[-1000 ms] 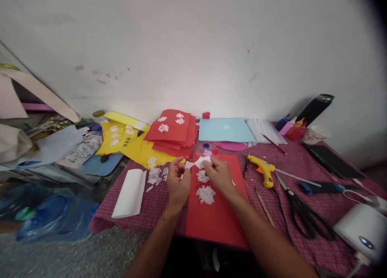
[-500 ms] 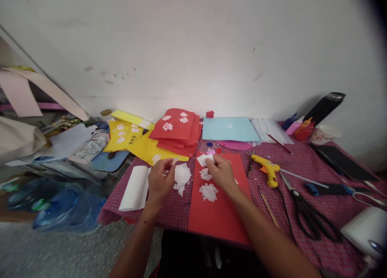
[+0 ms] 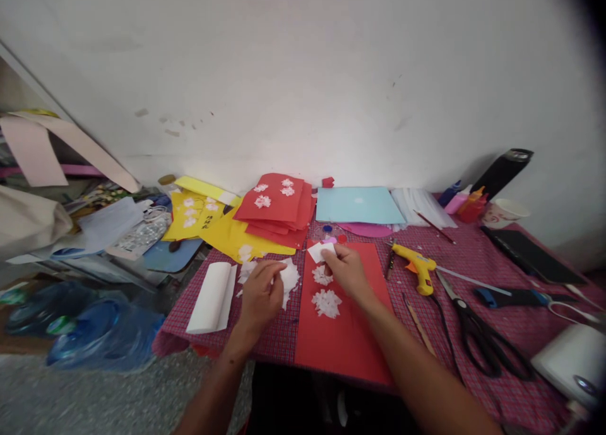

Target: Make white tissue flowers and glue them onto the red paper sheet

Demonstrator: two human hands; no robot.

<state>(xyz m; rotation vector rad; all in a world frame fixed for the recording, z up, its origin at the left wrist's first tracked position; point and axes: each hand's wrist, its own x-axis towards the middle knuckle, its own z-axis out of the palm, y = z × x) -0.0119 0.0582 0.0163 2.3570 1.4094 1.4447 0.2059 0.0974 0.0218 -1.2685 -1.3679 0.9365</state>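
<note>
The small piece of white paper [image 3: 320,252] is above the far left part of the red sheet [image 3: 345,346], gripped between the thumb and fingers of the right hand [image 3: 348,269], which reaches in from its near right side. Its visible part is a little longer from left to right than from near to far, and its free end points left, toward the side of the left hand [image 3: 260,291]. The right hand is the nearer one, being on the paper itself; the left hand is apart from it, to the left and slightly nearer the person, its fingers curled beside the torn white scraps [image 3: 290,276], and whether they pinch anything cannot be told. Just on the near side of the held piece are two crumpled white paper flowers on the red sheet, the smaller one [image 3: 322,274] partly under the right hand and the larger one [image 3: 326,303] nearer the person. The red sheet runs lengthwise from near to far on the cloth-covered counter [image 3: 277,343], with the white paper roll [image 3: 209,299] farther left and the yellow glue gun [image 3: 417,264] to the right
</note>
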